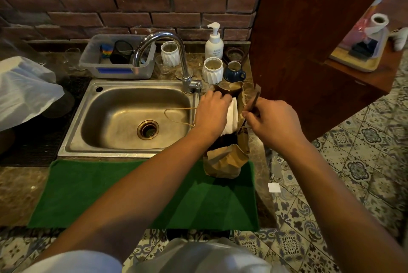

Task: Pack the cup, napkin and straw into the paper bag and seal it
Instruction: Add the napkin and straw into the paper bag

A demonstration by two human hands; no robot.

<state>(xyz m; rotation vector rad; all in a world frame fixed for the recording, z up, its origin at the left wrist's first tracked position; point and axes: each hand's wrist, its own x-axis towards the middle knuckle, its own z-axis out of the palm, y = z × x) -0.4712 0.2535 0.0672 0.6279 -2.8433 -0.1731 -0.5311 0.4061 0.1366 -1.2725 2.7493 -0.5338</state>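
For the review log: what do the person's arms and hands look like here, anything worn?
Both forearms are bare to above the elbow. The left hand and right hand wear no gloves; no rings, watch or bracelet are visible. Short white sleeves show at the bottom edge of the picture, on a white garment.

Single head-worn view, steeply downward and forward, close above sink (123, 140) counter.

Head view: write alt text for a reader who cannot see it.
Beside a steel sink, the left hand pushes a white napkin into an open brown paper bag while the right hand grips the bag's rim.
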